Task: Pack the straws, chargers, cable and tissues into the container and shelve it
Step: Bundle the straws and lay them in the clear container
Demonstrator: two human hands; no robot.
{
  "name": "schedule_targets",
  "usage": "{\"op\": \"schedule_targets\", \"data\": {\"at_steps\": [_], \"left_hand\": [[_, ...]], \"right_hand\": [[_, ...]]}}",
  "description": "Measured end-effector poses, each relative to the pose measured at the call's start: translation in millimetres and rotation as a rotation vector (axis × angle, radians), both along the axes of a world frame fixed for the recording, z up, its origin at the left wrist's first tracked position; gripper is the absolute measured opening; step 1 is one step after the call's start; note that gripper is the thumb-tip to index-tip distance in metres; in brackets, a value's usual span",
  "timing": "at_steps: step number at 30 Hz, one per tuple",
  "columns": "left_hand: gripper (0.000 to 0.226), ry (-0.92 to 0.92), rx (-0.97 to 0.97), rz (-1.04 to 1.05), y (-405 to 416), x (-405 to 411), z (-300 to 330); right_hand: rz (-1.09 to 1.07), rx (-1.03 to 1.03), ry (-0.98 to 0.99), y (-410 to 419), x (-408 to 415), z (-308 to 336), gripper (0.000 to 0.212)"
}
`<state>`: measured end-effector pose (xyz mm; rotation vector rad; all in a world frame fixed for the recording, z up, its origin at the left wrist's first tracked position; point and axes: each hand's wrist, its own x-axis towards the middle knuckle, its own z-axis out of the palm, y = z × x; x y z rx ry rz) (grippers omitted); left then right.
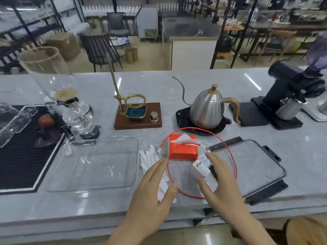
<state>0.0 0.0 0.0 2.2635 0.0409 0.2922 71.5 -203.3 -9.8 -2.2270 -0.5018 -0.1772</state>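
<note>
Both hands loose, nothing gripped: left hand over straws, right hand touching chargers. Clear container holds nothing.

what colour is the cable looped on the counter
Red: the cable loops in a circle around the tissue pack and chargers, clearest in the head view.

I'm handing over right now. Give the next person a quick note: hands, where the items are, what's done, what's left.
Left hand: open, fingers over the wrapped straws. Right hand: open, fingers around the white chargers, not clearly gripping.
Red cable lies looped on the counter around the chargers and the orange tissue pack.
Clear container sits to the left with nothing packed in it; its lid lies off to the right.
Done: nothing packed yet.
Left: load straws, chargers, cable, tissues; fit the lid; shelve.
</note>
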Motion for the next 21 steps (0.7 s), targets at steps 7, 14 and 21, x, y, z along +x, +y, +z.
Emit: {"op": "schedule_targets", "data": {"at_steps": [7, 14, 21], "left_hand": [[0.055, 0.114, -0.098, 0.114, -10, -10, -26], [0.061, 0.228, -0.139, 0.220, -11, -11, -51], [0.062, 0.292, -0.245, 0.328, -7, 4, -62]], "right_hand": [[0.076, 0.153, 0.078, 16, -8, -25, 0.046], [0.190, 0.284, 0.342, 53, -12, -33, 0.033], [0.238, 0.185, 0.496, 86, -2, -42, 0.041]]}}
